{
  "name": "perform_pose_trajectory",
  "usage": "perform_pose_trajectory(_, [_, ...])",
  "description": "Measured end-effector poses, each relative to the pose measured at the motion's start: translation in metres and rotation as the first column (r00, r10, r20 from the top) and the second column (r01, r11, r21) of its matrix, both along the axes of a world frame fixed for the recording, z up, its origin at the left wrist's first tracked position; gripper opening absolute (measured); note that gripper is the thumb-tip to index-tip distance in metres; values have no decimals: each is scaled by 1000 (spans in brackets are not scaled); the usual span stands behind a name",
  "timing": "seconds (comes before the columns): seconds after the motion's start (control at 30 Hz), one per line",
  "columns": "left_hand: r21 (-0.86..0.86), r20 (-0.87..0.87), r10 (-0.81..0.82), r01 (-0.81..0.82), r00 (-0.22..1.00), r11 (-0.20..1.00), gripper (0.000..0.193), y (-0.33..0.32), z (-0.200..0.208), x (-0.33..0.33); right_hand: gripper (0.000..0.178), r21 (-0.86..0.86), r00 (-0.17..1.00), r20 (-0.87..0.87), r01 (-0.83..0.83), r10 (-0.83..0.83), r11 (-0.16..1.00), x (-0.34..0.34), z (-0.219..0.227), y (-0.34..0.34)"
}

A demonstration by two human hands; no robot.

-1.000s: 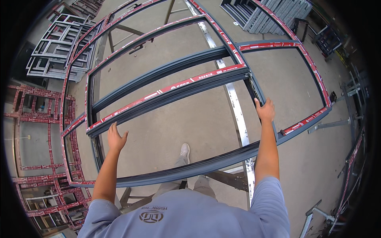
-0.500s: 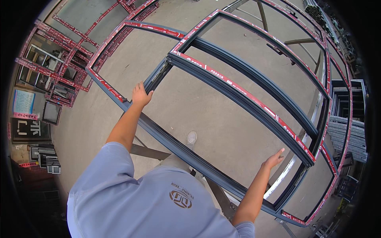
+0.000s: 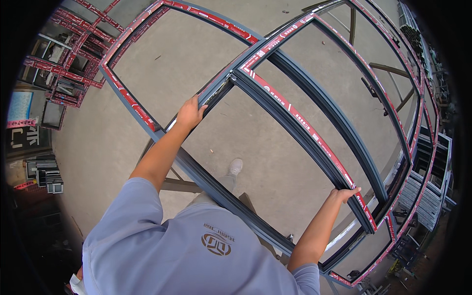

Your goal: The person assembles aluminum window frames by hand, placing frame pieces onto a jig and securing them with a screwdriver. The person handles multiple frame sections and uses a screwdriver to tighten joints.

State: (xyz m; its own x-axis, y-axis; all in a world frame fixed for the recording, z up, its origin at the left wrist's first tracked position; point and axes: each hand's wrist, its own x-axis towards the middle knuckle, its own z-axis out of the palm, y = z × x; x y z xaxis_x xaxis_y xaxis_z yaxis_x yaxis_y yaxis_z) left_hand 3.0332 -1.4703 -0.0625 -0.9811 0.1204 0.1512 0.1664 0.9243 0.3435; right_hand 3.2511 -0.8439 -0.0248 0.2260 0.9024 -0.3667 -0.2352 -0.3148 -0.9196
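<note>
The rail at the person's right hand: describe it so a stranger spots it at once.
Find the big frame spread before the person, then the smaller panel within it. The rail is that panel's near edge, slanting down rightward to the right hand. Red and white film runs along it, while the dark bar just beyond shows none.

Head-worn fisheye view, looking down, close overhead

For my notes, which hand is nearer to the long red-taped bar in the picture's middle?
Right. The right hand touches the red-taped bar near its lower end; the left hand is apart, on the side bar.
</note>
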Motion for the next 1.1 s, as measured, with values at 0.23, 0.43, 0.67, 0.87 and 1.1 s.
perform_pose_trajectory(0.23, [-96, 76, 35, -28, 997, 995, 51, 5, 6, -14, 110, -31, 1000, -22, -13, 12, 999, 2, -6, 10])
perform_pose_trajectory(0.43, [-99, 18, 17, -16, 1000, 995, 46, 26, 3, -44, 115, -87, 999, 28, 26, -23, 996, -15, 9, 1])
perform_pose_trajectory(0.67, [-101, 42, 33, -29, 999, 994, 44, 32, 11, -47, 109, -92, 964, -90, -258, 250, 962, 5, 9, -2])
perform_pose_trajectory(0.87, [-26, 26, -57, 58, 998, 998, 54, 46, -5, -94, 103, -122, 929, -81, -369, 361, 921, 67, -4, 40])
perform_pose_trajectory(1.1, [-163, 16, -189, 189, 982, 968, 66, 42, -24, -119, 78, -41, 972, -194, -143, 132, 989, 132, -8, 144])
